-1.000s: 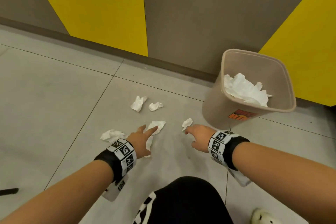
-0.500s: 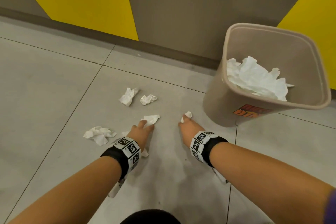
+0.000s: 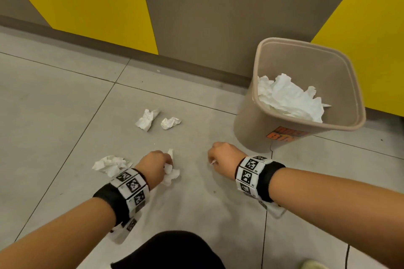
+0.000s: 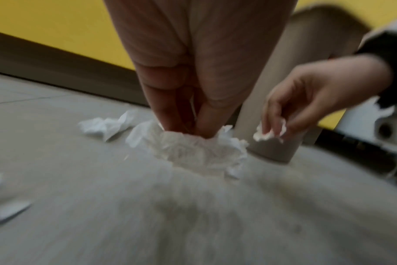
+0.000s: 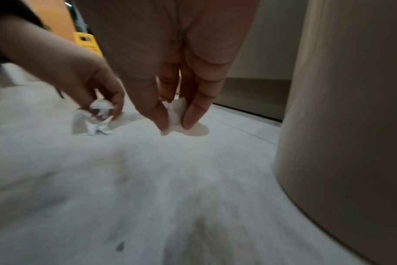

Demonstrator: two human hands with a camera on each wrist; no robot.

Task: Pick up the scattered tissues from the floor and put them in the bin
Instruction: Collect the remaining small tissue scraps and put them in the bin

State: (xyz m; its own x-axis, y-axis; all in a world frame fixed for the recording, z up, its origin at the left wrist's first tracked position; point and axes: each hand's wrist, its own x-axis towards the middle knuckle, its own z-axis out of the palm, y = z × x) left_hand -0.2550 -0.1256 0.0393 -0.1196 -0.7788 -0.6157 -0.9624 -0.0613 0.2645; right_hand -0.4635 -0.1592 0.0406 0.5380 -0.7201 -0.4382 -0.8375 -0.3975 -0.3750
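Tissues lie on the grey tiled floor in front of the bin, which stands on the right, close to the brown skirting of the wall. Two small crumpled tissues sit side by side at the far middle, one longer and one rounder, well apart from both hands. A bigger crumpled tissue lies at the left, just beside the left wrist band. Wide open floor spreads to the left and near side, and a free strip stays between the hands and the bin.

The bin is of smooth beige plastic with rounded corners and a rolled rim, and an orange label sits on its near wall. Inside it is a heap of white wrinkled paper. The wall behind has matte brown and yellow panels with slanted edges. All tissues are thin, white and creased.

The left hand reaches down to the floor, and its fingertips are pinched together on a large crumpled tissue whose lower part touches the floor. The right hand is low near the foot of the bin, and its thumb and fingers pinch a small tissue scrap just at the floor. Both wrists wear black bands with square printed markers.
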